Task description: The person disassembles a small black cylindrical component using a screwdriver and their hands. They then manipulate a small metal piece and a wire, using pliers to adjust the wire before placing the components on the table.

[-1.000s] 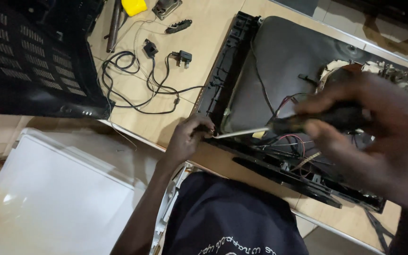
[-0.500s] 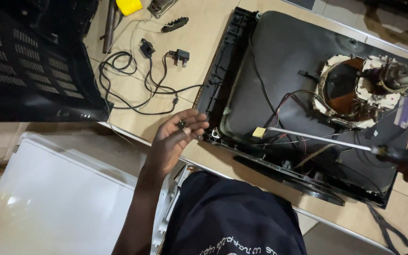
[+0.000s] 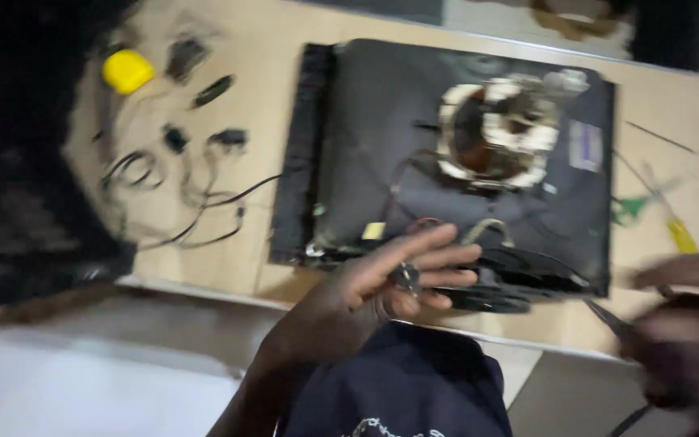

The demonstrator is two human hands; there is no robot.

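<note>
My left hand (image 3: pixel 366 295) lies palm up at the near edge of the table, fingers spread, with a small dark metal part (image 3: pixel 405 278) resting in it. My right hand (image 3: pixel 681 348) is a blur at the lower right. It seems closed around a dark-handled tool whose thin metal tip (image 3: pixel 608 317) points up and left. Just beyond both hands, a dark picture-tube assembly (image 3: pixel 382 121) lies flat on the wooden table (image 3: pixel 269 57). A copper-and-white coil (image 3: pixel 499 133) sits on its back, with red and black wires (image 3: pixel 422 222) along its near edge.
A black vented casing (image 3: pixel 18 186) fills the left side. Loose black cables (image 3: pixel 180 194) and a yellow object (image 3: pixel 127 70) lie on the table's left part. A green and yellow hand tool (image 3: pixel 657 212) lies right of the assembly. A white panel (image 3: pixel 82 388) sits below.
My left hand has turned palm up and shifted right with the small part in it. My right hand has pulled the tool away from the assembly toward the lower right. The view has swung right.
</note>
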